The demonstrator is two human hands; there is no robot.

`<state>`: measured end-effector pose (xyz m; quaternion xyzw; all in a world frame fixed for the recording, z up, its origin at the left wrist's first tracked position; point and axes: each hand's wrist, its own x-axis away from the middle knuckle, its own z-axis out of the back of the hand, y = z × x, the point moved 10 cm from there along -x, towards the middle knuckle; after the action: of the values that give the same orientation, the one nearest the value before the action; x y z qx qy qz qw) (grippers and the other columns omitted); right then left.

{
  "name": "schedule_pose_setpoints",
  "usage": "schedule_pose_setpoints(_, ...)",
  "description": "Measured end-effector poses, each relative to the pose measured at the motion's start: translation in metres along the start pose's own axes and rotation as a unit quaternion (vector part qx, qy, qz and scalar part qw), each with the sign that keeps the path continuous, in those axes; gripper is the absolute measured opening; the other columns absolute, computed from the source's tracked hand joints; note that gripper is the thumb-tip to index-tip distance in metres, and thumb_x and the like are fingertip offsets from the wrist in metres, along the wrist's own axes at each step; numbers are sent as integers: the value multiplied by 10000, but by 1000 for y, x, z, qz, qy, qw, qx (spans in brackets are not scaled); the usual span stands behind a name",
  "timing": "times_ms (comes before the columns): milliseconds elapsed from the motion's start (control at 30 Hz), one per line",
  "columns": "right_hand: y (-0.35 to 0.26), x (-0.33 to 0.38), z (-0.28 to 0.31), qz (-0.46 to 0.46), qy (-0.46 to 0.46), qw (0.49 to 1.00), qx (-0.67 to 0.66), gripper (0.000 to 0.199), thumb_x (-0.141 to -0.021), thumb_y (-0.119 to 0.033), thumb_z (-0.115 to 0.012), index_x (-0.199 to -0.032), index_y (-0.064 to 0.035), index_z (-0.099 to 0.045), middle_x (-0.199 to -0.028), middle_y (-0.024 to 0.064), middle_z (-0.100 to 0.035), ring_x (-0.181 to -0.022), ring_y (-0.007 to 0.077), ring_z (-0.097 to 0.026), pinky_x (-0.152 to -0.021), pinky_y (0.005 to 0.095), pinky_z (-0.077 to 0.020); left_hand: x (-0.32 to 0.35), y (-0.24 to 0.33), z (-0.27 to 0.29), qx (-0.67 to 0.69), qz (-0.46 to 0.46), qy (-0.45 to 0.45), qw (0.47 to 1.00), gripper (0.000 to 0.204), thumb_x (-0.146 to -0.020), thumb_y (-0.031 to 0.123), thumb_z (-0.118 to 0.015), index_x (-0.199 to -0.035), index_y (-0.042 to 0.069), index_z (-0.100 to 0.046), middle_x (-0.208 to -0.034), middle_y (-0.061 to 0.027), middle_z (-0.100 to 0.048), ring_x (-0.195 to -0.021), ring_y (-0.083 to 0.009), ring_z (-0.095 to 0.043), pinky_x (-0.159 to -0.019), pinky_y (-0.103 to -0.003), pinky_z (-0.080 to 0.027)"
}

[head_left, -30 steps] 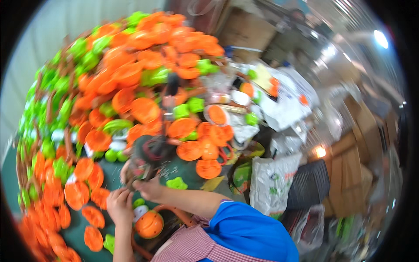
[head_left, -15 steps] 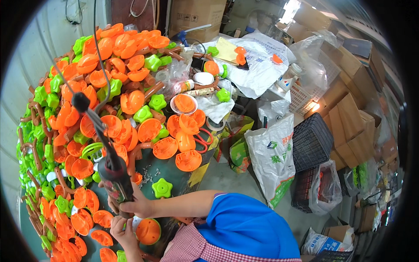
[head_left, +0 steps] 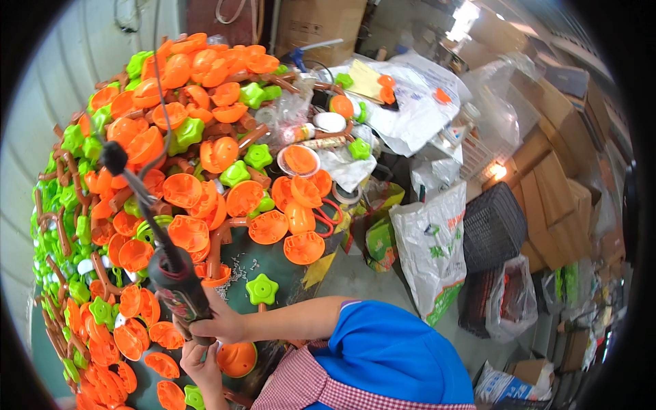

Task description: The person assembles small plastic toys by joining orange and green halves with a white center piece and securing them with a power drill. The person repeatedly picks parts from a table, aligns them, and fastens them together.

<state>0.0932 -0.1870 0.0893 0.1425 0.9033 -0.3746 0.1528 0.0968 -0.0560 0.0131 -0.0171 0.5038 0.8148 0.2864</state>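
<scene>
My right hand (head_left: 217,321) is wrapped round the lower body of a black electric screwdriver (head_left: 179,287), which hangs on a cord. The driver's tip points down toward my left hand (head_left: 203,369) and is hidden by my fingers. The left fingers are closed in a pinch just under the tip; what they hold is too covered to name. Right beside them lies a round orange plastic shell (head_left: 238,360) with a green edge. A green star-shaped knob (head_left: 261,290) lies on the dark green table (head_left: 277,273) beyond my right forearm.
A big heap of orange half shells (head_left: 183,190), green star pieces and brown branch-shaped parts covers the table to the left and far side. Red-handled scissors (head_left: 329,217) lie at the table edge. On the right are a white woven sack (head_left: 430,239), a black crate (head_left: 493,222) and cardboard boxes (head_left: 547,205).
The view has shifted slightly, so the heap sits a little further right. Both hands stay close together at the driver's lower end, the driver still gripped in my right hand.
</scene>
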Motion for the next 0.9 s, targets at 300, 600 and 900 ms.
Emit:
schedule_pose_setpoints(300,-12,-8,2,-7,-2,1000,-2,610,-857,-322,-714,-1312,-29,-431,-793,17,-532,-650,90,-538,-579,247,-463,-2,-14,-10,94,46,-33,994,110,-727,-135,-680,-799,-60,-642,-770,-80,-611,-735,-169,-565,-727,-273,-459)
schedule_pose_setpoints(600,-2,-10,6,21,14,998,-49,756,-814,-615,-694,-1234,-41,-439,-738,17,-523,-581,106,-536,-534,252,-442,7,-63,-13,180,168,-64,967,115,-741,-150,-665,-779,-71,-590,-759,-56,-566,-735,-146,-526,-714,-270,-451)
schedule_pose_setpoints(900,33,-2,1,-51,24,998,17,354,-902,-199,-610,-1178,-4,-505,-762,38,-591,-660,101,-572,-609,266,-492,15,-5,20,-8,56,38,998,186,-652,-73,-755,-719,-24,-588,-713,-130,-585,-677,-287,-572,-657,-351,-468)
